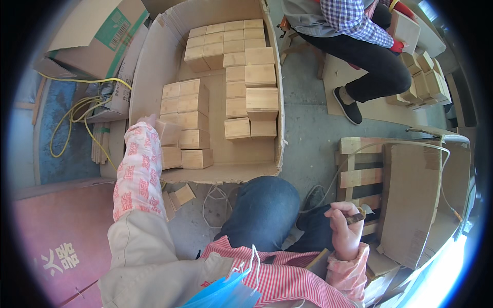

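Observation:
My left hand reaches over the left wall of a large cardboard box, its fingers closed at the side of a slightly blurred wooden block. The sleeve and the block hide most of the grip. Beside it in the box stand rows of pale wooden blocks, and another group fills the back and right. My right hand is raised over my right leg, fingers curled around a small dark brown object with a pale bit at its end; its kind cannot be made out.
A co-worker sits at upper right, near stacked wooden pieces. A wooden pallet and a tall cardboard box are at right. Left are a green-marked carton, yellow cord and a reddish panel. Loose wood pieces lie below the box.

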The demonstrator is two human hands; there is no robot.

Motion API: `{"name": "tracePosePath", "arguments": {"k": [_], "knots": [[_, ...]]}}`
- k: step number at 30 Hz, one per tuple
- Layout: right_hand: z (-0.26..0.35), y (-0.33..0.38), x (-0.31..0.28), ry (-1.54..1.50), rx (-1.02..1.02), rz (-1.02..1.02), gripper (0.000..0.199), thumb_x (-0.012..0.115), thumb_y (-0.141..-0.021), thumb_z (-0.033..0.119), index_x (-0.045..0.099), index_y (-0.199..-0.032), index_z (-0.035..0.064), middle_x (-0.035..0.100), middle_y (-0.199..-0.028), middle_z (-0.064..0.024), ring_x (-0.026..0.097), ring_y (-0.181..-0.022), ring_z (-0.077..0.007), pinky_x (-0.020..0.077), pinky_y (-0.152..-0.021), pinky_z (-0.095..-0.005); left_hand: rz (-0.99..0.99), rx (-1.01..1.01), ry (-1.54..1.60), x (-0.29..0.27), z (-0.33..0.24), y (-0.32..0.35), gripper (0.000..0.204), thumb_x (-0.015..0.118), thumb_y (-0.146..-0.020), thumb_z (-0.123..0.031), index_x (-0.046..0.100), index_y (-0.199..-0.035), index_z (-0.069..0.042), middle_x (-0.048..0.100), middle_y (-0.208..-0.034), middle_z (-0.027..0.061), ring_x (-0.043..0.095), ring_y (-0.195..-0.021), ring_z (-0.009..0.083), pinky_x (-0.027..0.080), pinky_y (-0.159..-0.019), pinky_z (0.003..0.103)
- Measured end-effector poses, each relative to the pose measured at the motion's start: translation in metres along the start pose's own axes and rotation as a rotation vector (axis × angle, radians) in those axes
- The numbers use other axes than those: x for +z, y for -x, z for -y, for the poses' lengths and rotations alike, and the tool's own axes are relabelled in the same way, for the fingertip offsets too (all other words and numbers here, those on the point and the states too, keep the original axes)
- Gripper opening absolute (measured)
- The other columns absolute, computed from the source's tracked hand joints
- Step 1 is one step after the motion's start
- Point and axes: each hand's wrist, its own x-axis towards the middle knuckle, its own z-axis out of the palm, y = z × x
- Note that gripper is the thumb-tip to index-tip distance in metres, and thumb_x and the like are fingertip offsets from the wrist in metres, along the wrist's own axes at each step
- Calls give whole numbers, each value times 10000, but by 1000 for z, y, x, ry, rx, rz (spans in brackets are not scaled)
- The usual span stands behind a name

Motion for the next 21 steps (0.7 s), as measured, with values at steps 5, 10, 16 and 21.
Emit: {"name": "tracePosePath", "arguments": {"k": [5,10,16,21], "knots": [[0,-1,2,8,13,3,134,682,-1039,100,714,-1154,40,752,-937,-34,487,-684,-16,371,-620,-189,-23,-174,1,17,20,7,630,554,-985,-487,655,-1397,-22,637,-1432,283,599,-1368,401,441,-1170,496],[-1,0,1,13,12,-2,134,684,-1042,107,715,-1155,43,751,-934,-31,484,-684,-14,367,-618,-187,-74,-194,-48,19,11,29,590,525,-1032,-503,663,-1397,-61,642,-1425,274,594,-1372,395,439,-1175,513],[-1,1,1,11,19,0,132,689,-1041,110,718,-1154,49,751,-930,-25,489,-686,-13,374,-619,-188,-161,99,-393,3,-36,75,585,519,-1042,-544,660,-1422,-123,669,-1422,197,595,-1371,373,347,-1241,532],[-1,2,-1,36,48,0,140,695,-1040,113,721,-1161,48,760,-933,-24,550,-728,-21,422,-655,-194,139,261,-689,8,-39,76,641,548,-1014,-592,614,-1483,-161,568,-1551,168,559,-1410,351,245,-1292,553]]}}
